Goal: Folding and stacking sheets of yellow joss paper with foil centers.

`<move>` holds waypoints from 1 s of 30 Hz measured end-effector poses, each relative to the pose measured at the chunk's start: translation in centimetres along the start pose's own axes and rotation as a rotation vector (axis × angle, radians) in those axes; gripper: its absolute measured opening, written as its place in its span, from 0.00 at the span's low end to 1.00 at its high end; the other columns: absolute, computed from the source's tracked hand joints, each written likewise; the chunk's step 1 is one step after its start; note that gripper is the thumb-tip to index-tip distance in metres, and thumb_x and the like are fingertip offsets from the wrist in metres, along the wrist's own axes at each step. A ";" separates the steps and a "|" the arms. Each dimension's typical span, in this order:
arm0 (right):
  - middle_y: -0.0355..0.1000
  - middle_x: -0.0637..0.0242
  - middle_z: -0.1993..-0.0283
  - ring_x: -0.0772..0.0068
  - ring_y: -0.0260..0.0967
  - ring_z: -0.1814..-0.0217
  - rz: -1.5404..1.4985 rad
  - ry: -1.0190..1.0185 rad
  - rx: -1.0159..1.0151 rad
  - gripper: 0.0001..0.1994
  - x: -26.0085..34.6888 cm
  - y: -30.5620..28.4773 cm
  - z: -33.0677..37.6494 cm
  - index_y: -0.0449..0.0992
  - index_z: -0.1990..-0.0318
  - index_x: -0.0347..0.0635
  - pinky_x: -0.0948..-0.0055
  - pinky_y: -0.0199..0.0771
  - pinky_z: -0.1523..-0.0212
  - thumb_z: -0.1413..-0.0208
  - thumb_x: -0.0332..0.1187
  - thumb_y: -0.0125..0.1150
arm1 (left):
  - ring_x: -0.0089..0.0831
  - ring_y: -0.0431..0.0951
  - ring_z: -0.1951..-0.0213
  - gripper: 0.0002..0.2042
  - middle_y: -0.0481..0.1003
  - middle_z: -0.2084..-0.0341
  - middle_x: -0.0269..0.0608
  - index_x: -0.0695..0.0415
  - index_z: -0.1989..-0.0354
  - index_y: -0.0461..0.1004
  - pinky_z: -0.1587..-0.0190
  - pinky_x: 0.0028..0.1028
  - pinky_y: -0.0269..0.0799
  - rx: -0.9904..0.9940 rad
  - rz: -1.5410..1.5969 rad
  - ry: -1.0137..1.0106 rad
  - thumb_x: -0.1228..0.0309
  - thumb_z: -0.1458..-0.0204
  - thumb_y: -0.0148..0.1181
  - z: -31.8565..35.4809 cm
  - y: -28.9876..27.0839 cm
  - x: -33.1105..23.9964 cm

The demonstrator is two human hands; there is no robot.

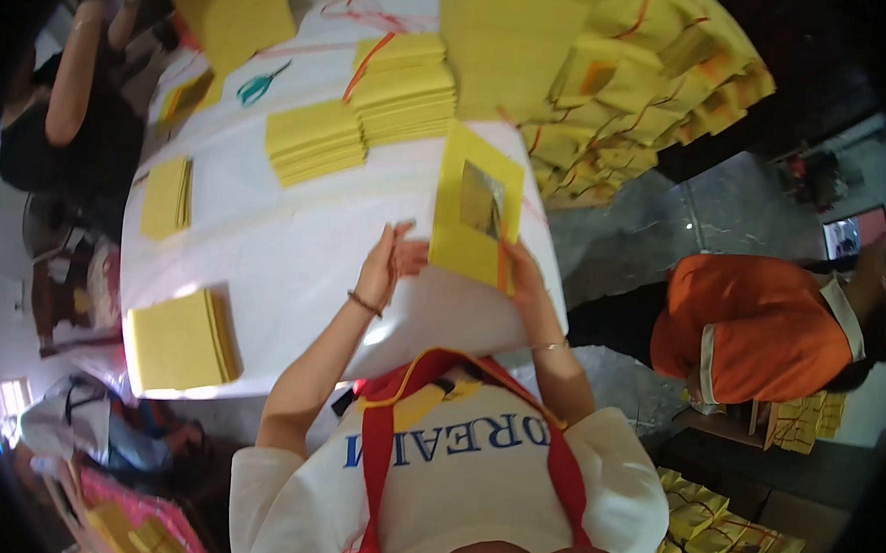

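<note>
At centre frame the right hand grips the lower edge of a yellow paper sheet held upright over the white table, the left hand open beside it; squaring edges before stacking seems advisable.

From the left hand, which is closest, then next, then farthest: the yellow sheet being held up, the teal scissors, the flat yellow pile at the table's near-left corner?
1. Yellow sheet, just right of the left hand.
2. Flat yellow pile, near-left corner.
3. Teal scissors, far-left side of the white table.
</note>
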State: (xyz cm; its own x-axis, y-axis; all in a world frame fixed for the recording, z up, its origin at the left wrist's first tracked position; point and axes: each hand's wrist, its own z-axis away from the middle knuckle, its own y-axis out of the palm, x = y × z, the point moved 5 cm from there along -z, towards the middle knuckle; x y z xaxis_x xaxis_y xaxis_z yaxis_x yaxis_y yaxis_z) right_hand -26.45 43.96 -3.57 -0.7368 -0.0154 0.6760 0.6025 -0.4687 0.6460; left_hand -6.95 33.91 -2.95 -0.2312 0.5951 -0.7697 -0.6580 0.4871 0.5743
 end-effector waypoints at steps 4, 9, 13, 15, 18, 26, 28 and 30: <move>0.68 0.70 0.57 0.74 0.67 0.60 -0.272 0.055 -0.021 0.16 0.5 -2.4 0.4 0.64 0.48 0.45 0.72 0.69 0.60 0.44 0.34 0.49 | 0.27 0.73 0.64 0.30 0.74 0.63 0.42 0.56 0.44 0.60 0.61 0.27 0.67 0.034 -0.121 -0.059 0.45 0.43 0.32 -0.1 2.5 -0.2; 0.66 0.70 0.65 0.76 0.63 0.68 -0.695 -0.029 0.080 0.12 3.2 -3.4 -0.8 0.66 0.53 0.43 0.74 0.67 0.66 0.44 0.29 0.46 | 0.26 0.73 0.64 0.23 0.73 0.63 0.41 0.56 0.47 0.64 0.61 0.26 0.67 0.036 -0.244 -0.076 0.51 0.42 0.38 -0.9 3.6 -0.6; 0.66 0.71 0.66 0.78 0.62 0.69 -0.694 -0.087 0.246 0.14 5.4 -2.5 -0.8 0.66 0.51 0.41 0.76 0.64 0.67 0.44 0.32 0.46 | 0.24 0.72 0.63 0.22 0.73 0.62 0.40 0.56 0.48 0.65 0.61 0.25 0.67 0.070 -0.281 -0.046 0.53 0.43 0.41 -1.3 4.6 -1.4; 0.65 0.73 0.66 0.79 0.60 0.69 -0.686 -0.086 0.286 0.16 5.9 -1.6 -0.4 0.66 0.49 0.42 0.77 0.63 0.68 0.43 0.36 0.46 | 0.24 0.72 0.63 0.21 0.73 0.62 0.39 0.56 0.49 0.65 0.61 0.24 0.67 0.088 -0.301 -0.003 0.54 0.43 0.43 -1.3 5.3 -1.8; 0.64 0.73 0.68 0.80 0.59 0.70 -0.763 -0.069 0.389 0.17 5.6 -0.6 -0.2 0.66 0.49 0.41 0.79 0.60 0.69 0.43 0.37 0.46 | 0.23 0.73 0.64 0.18 0.73 0.63 0.38 0.56 0.50 0.66 0.61 0.23 0.67 0.074 -0.339 -0.021 0.59 0.43 0.45 -1.0 5.3 -1.8; 0.64 0.74 0.68 0.81 0.57 0.72 -0.679 -0.099 0.240 0.17 4.2 -2.5 -1.0 0.66 0.49 0.43 0.80 0.59 0.71 0.43 0.38 0.47 | 0.22 0.73 0.64 0.15 0.73 0.63 0.37 0.56 0.50 0.67 0.63 0.22 0.67 0.061 -0.347 -0.114 0.65 0.45 0.49 0.1 4.7 -0.7; 0.64 0.74 0.69 0.80 0.58 0.72 -0.670 -0.096 0.278 0.15 4.3 -2.0 0.1 0.65 0.50 0.44 0.79 0.60 0.71 0.43 0.38 0.47 | 0.22 0.73 0.64 0.14 0.74 0.63 0.37 0.56 0.51 0.67 0.63 0.22 0.67 0.068 -0.316 -0.096 0.67 0.45 0.49 0.1 4.5 -0.9; 0.65 0.73 0.69 0.80 0.59 0.72 -0.658 -0.110 0.323 0.14 4.9 -1.6 0.4 0.65 0.51 0.46 0.78 0.61 0.70 0.44 0.37 0.48 | 0.22 0.73 0.64 0.14 0.74 0.63 0.37 0.56 0.51 0.67 0.63 0.22 0.67 0.060 -0.315 -0.115 0.67 0.45 0.49 -0.1 4.4 -0.4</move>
State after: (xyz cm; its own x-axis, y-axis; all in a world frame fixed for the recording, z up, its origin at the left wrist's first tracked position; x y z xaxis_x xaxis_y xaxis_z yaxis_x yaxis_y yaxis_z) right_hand -30.93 44.96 -1.13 -0.9519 0.2756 0.1342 0.1202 -0.0670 0.9905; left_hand -9.78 35.74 -0.12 0.0611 0.4763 -0.8772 -0.6399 0.6931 0.3318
